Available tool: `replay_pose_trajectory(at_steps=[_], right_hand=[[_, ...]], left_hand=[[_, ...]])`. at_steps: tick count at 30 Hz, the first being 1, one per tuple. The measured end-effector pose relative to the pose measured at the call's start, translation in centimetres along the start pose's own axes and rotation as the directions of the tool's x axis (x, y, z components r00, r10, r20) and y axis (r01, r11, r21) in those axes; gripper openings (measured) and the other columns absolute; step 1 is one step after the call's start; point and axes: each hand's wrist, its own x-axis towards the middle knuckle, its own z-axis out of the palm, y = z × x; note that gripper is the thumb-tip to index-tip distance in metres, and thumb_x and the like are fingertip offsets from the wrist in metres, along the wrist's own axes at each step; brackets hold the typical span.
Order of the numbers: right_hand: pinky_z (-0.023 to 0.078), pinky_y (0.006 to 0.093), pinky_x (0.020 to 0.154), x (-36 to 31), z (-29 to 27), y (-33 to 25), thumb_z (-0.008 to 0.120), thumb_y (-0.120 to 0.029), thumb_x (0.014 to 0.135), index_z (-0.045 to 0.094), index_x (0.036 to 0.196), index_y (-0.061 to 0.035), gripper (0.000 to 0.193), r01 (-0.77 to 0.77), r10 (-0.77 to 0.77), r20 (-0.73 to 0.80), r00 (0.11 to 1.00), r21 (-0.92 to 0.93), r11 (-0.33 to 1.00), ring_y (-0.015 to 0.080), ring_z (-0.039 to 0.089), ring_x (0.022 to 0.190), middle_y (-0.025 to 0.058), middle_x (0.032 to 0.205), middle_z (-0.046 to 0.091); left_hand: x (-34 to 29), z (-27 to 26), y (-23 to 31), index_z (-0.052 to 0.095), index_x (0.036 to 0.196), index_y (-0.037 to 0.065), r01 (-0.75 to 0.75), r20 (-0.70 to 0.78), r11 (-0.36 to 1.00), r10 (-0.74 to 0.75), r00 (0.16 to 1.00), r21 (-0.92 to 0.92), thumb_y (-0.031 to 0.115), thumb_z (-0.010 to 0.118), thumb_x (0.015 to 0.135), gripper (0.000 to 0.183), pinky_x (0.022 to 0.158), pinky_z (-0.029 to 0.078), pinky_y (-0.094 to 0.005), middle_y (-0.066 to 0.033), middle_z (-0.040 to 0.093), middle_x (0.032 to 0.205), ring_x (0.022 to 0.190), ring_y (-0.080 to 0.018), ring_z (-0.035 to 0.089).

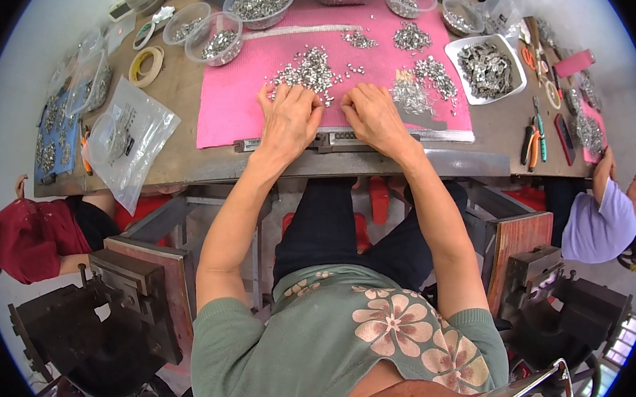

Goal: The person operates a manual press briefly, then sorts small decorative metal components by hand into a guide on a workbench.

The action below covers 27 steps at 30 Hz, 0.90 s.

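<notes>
Both my hands rest at the near edge of a pink mat (226,94), over a long metal bar fixture (336,139) with a slotted row. My left hand (290,123) is closed, its fingers curled down beside a loose heap of small silvery metal pieces (305,70). My right hand (377,120) is curled too, thumb and forefinger brought together above the bar's right half. Whatever the fingertips pinch is too small or hidden to make out. Right of that hand lies a pile of thin silvery pins (412,96), with another heap of small metal parts (436,77) behind it.
Plastic bowls of metal parts (258,2) line the back. A white tray of darker pieces (515,90) stands right, near pliers (528,145). At left are a tape roll (146,67) and a clear bag (136,134) overhanging the edge. Other people (37,236) sit at both sides.
</notes>
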Motion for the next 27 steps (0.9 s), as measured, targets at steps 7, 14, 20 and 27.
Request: replay_pose_trajectory(at_steps=[7, 14, 20, 27], right_hand=[[0.042, 0.0401, 0.077, -3.3, -1.9, -2.5, 0.070, -0.001, 0.082, 0.060, 0.091, -0.0029, 0.014, 0.013, -0.015, 0.010, 1.000, 0.205, 0.979, 0.0288, 0.057, 0.084, 0.0098, 0.088, 0.058], [0.044, 0.0399, 0.078, -3.7, -1.8, -2.8, 0.072, -0.001, 0.083, 0.063, 0.092, -0.0031, 0.013, 0.040, -0.044, 0.020, 0.999, 0.175, 0.984, 0.0295, 0.058, 0.087, 0.0096, 0.090, 0.060], [0.045, 0.0412, 0.078, -0.9, -0.3, -1.5, 0.069, -0.005, 0.086, 0.068, 0.096, -0.0059, 0.010, -0.033, 0.037, -0.028, 0.999, 0.138, 0.990, 0.0292, 0.059, 0.088, 0.0096, 0.089, 0.059], [0.045, 0.0416, 0.080, 1.6, 2.2, 0.5, 0.069, -0.008, 0.086, 0.067, 0.097, -0.0082, 0.010, 0.070, -0.070, -0.017, 0.997, 0.002, 0.998, 0.0284, 0.058, 0.090, 0.0090, 0.089, 0.058]], left_hand=[[-1.7, -1.4, -0.1, 0.068, 0.088, 0.011, 0.108, 0.051, 0.984, -0.102, 0.994, -0.141, 0.014, 0.074, 0.084, 0.008, 0.097, 0.031, -0.0479, -0.0005, 0.062, 0.085, 0.088, -0.0211, 0.057], [-1.5, -1.7, -0.3, 0.071, 0.089, 0.011, 0.188, 0.129, 0.968, -0.168, 0.977, -0.165, 0.015, 0.075, 0.085, 0.007, 0.095, 0.032, -0.0476, -0.0016, 0.062, 0.084, 0.088, -0.0217, 0.057], [-1.6, -1.5, -0.4, 0.071, 0.090, 0.013, 0.169, 0.131, 0.979, -0.155, 0.979, -0.109, 0.018, 0.075, 0.086, 0.008, 0.097, 0.031, -0.0471, 0.0005, 0.064, 0.087, 0.087, -0.0202, 0.058], [-1.5, -1.5, 0.8, 0.069, 0.091, 0.010, 0.143, 0.074, 0.979, -0.133, 0.988, -0.148, 0.015, 0.074, 0.086, 0.008, 0.097, 0.032, -0.0457, -0.0001, 0.063, 0.087, 0.088, -0.0204, 0.058]])
